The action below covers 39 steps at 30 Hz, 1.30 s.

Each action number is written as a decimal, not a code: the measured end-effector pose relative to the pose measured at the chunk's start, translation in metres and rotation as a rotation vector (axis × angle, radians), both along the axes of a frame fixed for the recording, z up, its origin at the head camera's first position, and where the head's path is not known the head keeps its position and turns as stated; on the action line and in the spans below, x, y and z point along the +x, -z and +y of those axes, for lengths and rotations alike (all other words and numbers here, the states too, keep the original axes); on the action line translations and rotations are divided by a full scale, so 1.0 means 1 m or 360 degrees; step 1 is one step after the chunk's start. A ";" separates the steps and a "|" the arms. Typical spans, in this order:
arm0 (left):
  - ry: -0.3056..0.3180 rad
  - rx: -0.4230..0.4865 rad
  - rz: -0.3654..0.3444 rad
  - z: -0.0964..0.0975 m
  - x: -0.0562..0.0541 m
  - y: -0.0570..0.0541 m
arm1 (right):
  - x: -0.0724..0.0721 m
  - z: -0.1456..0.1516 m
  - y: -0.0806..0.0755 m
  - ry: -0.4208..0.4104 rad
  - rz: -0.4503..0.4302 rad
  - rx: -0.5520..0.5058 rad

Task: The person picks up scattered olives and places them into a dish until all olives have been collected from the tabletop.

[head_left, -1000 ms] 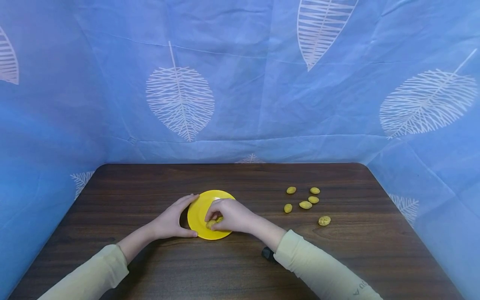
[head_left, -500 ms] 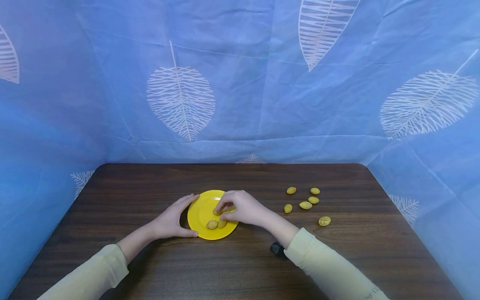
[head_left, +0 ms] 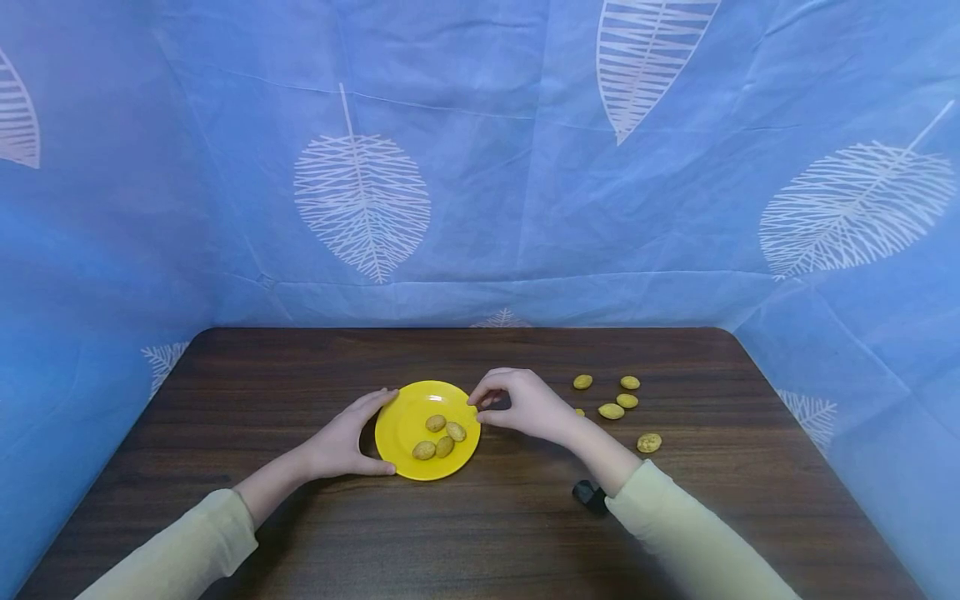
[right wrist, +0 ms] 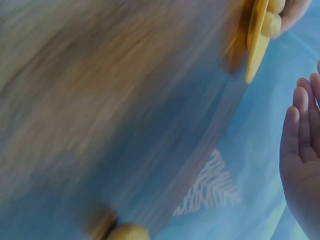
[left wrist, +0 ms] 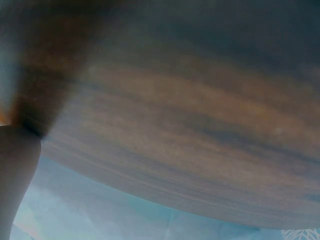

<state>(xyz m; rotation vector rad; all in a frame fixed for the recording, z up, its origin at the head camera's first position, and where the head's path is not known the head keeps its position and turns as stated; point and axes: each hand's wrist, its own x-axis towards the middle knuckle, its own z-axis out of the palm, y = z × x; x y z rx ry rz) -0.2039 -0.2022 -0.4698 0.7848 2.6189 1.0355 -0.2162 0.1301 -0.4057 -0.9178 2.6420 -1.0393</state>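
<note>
In the head view a yellow plate [head_left: 405,417] lies left of the table's middle, with several small oval yellow-brown nut-like pieces [head_left: 423,450] on it. My left hand [head_left: 348,437] holds the plate's left side, thumb at the near rim and fingers at the far rim. My right hand [head_left: 521,404] is just off the plate's right edge, holding nothing. In the right wrist view its fingers [right wrist: 300,105] look fairly straight. More of the same pieces [head_left: 611,411] lie loose to its right, one partly covered by the hand.
The dark wooden table [head_left: 300,358] ends at a blue leaf-patterned cloth [head_left: 480,208] behind and at the sides. A small black object [head_left: 589,496] sits beside the right sleeve [head_left: 675,517]. The left wrist view mostly shows blurred tabletop.
My right hand has let go of a piece on the plate and moved right, uncovering the pieces there. The left hand and plate stay put.
</note>
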 end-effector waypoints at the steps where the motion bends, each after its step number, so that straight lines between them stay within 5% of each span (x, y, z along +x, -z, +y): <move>1: 0.0000 0.0001 0.0000 0.000 0.000 0.000 | 0.000 0.004 -0.001 0.0018 -0.0007 -0.0006; 21: -0.0007 -0.0010 -0.0004 0.000 -0.001 0.001 | -0.001 0.073 0.000 0.0336 0.0088 -0.0049; 39: -0.0015 -0.0018 -0.0008 0.001 -0.001 0.001 | 0.010 0.122 0.020 0.0484 -0.0083 -0.0016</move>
